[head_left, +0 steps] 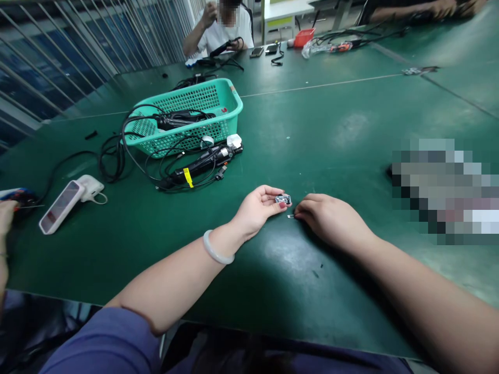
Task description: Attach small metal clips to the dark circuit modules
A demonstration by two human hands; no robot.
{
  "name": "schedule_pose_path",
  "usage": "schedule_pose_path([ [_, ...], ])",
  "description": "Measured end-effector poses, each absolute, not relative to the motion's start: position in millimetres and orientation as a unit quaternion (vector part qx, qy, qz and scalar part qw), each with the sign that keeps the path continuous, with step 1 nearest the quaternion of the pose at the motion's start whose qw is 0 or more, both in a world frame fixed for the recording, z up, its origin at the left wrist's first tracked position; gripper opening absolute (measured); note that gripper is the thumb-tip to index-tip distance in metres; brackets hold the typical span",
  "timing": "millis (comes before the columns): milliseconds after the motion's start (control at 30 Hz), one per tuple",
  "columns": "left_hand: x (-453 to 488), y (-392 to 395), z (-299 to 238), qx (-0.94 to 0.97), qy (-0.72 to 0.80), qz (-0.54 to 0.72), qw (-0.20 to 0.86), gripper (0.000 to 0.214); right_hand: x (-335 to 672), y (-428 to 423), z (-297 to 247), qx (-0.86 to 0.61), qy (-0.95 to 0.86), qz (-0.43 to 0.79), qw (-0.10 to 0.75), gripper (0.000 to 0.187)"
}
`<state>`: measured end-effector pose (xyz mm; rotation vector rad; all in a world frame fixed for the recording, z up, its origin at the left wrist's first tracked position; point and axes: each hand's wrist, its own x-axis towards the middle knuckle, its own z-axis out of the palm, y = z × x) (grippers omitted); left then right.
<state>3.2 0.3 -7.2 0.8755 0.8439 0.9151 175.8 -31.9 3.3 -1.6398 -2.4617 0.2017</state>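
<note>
Currently I see the left hand (255, 209) resting palm-up on the dark green table mat (343, 130), forearm stretched in from lower left, pale jade-like bangle (217, 250) on the wrist. Thumb and fingertips pinch a small silver-grey metal part (283, 199), raised just off the mat. Part looks boxy, shiny, with a dark inset; too small for more detail.

Right hand (331, 221) lies palm-down just right of that grip, fingers curled, fingertips pressed on the mat at a tiny pale metal sliver (290, 216) directly under the held part. Can't tell whether the fingers actually pinch it or only touch it.

Up and left of the grip: a teal perforated plastic basket (218, 101) with black cables inside, and in front of it a black electric screwdriver with a yellow band (202, 165) in a tangle of cord. Far left of the grip: a white handheld scanner (66, 203), and another person's hand (5, 218) at the frame edge. Across the table, well beyond the grip, a seated person in a white shirt (218, 31).
</note>
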Motion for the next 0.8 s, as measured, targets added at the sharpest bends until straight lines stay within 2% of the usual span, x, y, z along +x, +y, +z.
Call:
schedule_pose_path([
  [133, 3, -1, -6, 0.414, 0.392, 0.41, 0.712, 0.031, 165, -33, 2, -0.541, -0.838, 0.01, 0.068, 0.023],
  [300, 3, -1, -6, 0.417, 0.403, 0.414, 0.701, 0.032, 176, -31, -2, -0.548, -0.831, 0.007, 0.097, 0.019],
  [367, 3, -2, -6, 0.421, 0.399, 0.411, 0.704, 0.033, 186, -30, 0, -0.562, -0.816, -0.008, 0.133, 0.018],
  [467, 3, -3, -6, 0.429, 0.39, 0.403, 0.708, 0.034, 194, -31, 6, -0.602, -0.762, -0.063, 0.229, 0.02],
  [533, 4, -5, -6, 0.439, 0.39, 0.394, 0.707, 0.033, 191, -34, 10, -0.578, -0.766, -0.089, 0.265, 0.02],
  [633, 4, -6, -6, 0.461, 0.393, 0.378, 0.7, 0.032, 180, -38, 14, -0.515, -0.808, -0.109, 0.265, 0.019],
  [800, 4, -6, -8, 0.486, 0.388, 0.366, 0.692, 0.032, 171, -40, 13, -0.496, -0.824, -0.125, 0.241, 0.018],
])
